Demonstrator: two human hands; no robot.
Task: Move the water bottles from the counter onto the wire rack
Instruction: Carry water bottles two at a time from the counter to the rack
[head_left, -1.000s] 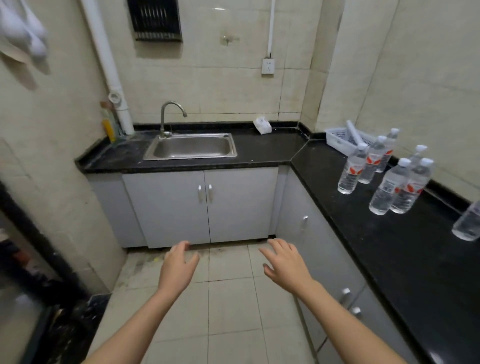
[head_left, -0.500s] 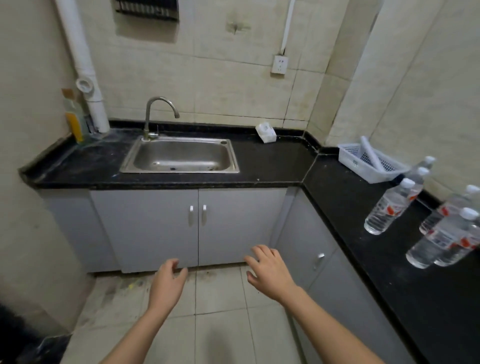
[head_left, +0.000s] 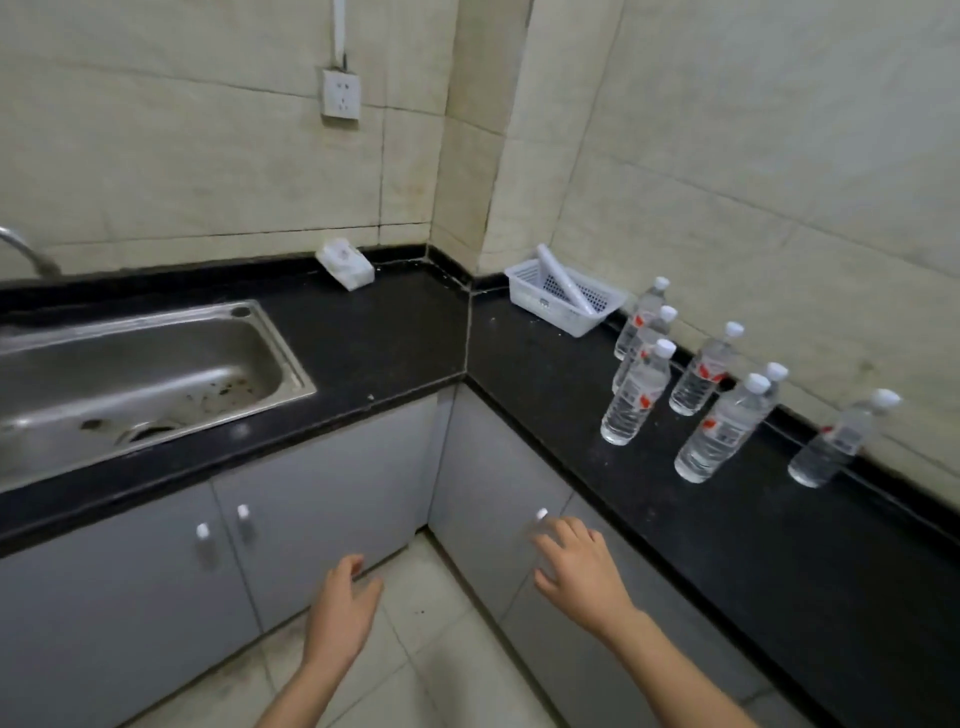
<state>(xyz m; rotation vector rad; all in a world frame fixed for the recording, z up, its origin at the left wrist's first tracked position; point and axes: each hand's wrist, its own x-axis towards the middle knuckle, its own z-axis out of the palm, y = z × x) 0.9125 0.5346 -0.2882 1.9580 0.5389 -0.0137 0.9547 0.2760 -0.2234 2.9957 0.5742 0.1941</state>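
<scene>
I take this as the very start of a pick: no bottle is lifted yet, and the wire rack is nowhere in my view. The water bottles (head_left: 719, 431) stand upright in a loose group on the right arm of the black surface (head_left: 545, 374), running from beside the white basket (head_left: 563, 296) near the back corner toward the right. I count seven, and the front bottle (head_left: 631, 400) stands closest to the front edge.

My right hand (head_left: 582, 571) hangs below that front edge, in front of the cabinet door (head_left: 493, 467). Its fingers (head_left: 576, 535) are spread and slightly curved and hold nothing. I cannot tell whether they brush the door knob (head_left: 542, 514). My left hand (head_left: 340, 608) hovers over the floor (head_left: 441, 623), fingers (head_left: 350, 564) loosely together, thumb apart, also empty.

Next, I judge, the right hand must rise over the front edge and wrap the front bottle at its middle without knocking the neighbours just behind it.
</scene>
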